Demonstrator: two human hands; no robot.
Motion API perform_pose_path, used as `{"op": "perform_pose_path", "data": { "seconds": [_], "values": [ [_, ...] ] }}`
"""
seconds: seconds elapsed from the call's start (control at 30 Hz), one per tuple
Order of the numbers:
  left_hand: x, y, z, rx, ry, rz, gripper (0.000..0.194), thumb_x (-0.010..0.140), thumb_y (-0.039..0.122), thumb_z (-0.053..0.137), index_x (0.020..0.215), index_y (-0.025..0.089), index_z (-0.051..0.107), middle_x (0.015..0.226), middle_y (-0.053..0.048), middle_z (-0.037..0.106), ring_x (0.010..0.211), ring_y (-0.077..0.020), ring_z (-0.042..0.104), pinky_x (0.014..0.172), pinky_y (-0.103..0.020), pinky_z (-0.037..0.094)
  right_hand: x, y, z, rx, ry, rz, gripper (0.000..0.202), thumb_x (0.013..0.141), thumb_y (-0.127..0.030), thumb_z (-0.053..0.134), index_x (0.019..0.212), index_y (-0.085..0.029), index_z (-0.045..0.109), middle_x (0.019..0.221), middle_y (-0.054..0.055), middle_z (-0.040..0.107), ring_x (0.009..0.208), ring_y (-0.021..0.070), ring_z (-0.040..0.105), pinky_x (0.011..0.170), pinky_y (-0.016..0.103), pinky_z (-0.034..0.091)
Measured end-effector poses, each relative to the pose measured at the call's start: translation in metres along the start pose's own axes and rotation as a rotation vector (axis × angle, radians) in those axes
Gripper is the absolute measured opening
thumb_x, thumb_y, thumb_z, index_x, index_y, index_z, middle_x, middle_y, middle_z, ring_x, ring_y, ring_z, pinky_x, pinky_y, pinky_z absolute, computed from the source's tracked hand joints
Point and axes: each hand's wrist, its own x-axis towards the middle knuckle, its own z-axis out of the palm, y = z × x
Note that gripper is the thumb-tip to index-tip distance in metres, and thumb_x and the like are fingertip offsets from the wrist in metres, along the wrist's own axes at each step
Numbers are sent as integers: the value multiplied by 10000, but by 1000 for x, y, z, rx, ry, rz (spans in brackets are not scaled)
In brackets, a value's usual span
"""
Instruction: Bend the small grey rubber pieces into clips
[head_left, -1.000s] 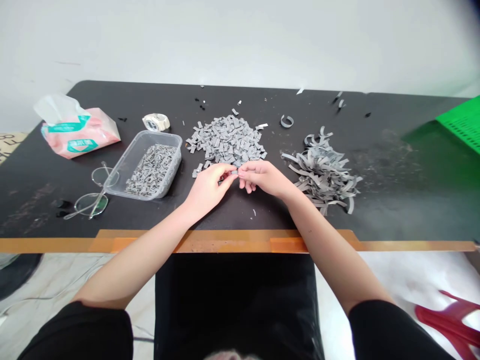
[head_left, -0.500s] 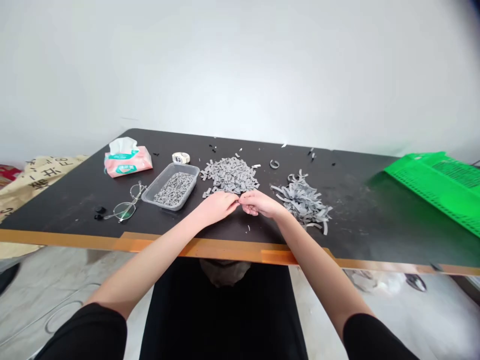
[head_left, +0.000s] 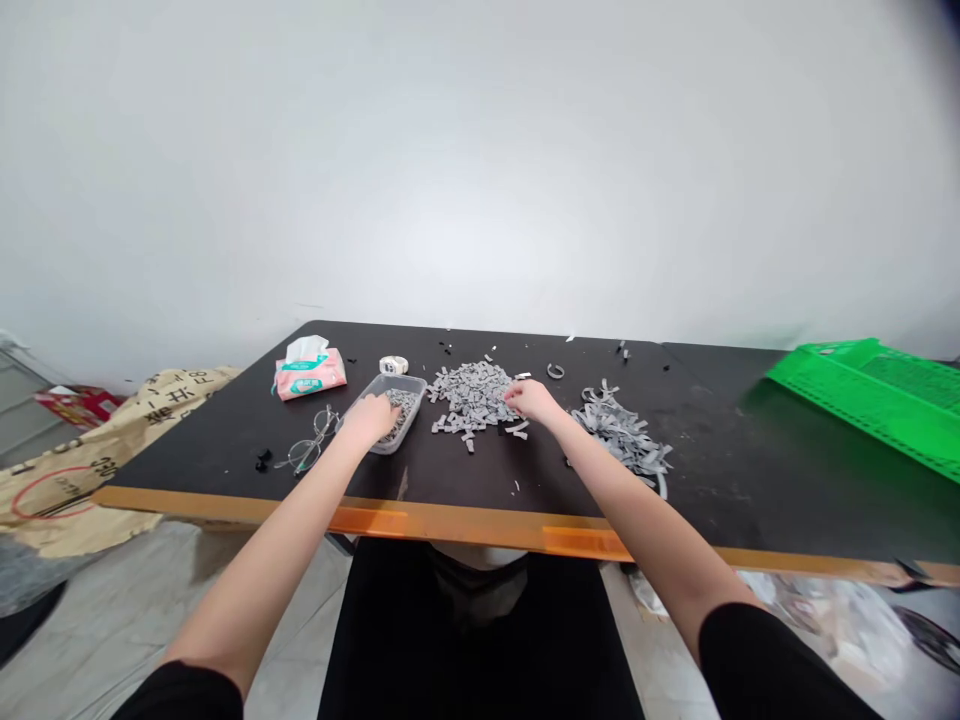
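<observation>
Fingertip picking, by the look of it

Left of centre, the left hand (head_left: 373, 412) curls into the clear tub (head_left: 409, 382); mid-frame, the right hand (head_left: 531, 400) bends over the right edge of the grey pieces (head_left: 474, 392). Whether either grasps anything, I cannot tell. A delicate pinch seems called for.

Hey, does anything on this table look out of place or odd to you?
A few things. The glasses lie unfolded beside the tub, an odd spot amid work. A curled strip lies alone behind the strip pile, and pale scraps lie loose near the table's front edge.
</observation>
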Motion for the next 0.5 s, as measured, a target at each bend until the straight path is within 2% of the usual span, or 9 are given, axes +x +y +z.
{"op": "perform_pose_path", "data": {
  "seconds": [0.1,0.17,0.33,0.5],
  "values": [
    [0,-6,11,14,-42,-18,384,977,401,626,1272,156,619,1285,-116,646,1123,-250,656,952,-477,570,-13,15,6,-97,-55,-60,335,978,-355,647,1254,-165,642,1279,93,656,1082,252,674,906,442,592],
    [-1,-4,17,20,-49,-22,392,975,399,628,1284,158,614,1312,-119,633,1147,-257,646,967,-487,563,-22,23,13,-146,-42,-105,323,983,-350,640,1253,-172,641,1283,98,654,1089,245,671,919,447,587],
    [3,0,19,15,-66,-39,382,977,379,630,1287,156,610,1286,-115,643,1109,-245,661,940,-469,578,-34,26,31,-168,133,-172,312,992,-346,627,1256,-179,638,1288,105,652,1099,237,667,936,455,580],
    [15,-6,9,-46,-96,-19,360,976,370,634,1264,155,622,1256,-107,656,1082,-234,669,920,-452,587,-27,18,26,-65,255,-226,310,991,-368,627,1221,-161,652,1222,88,677,1038,232,685,891,430,595]
  ]
}}
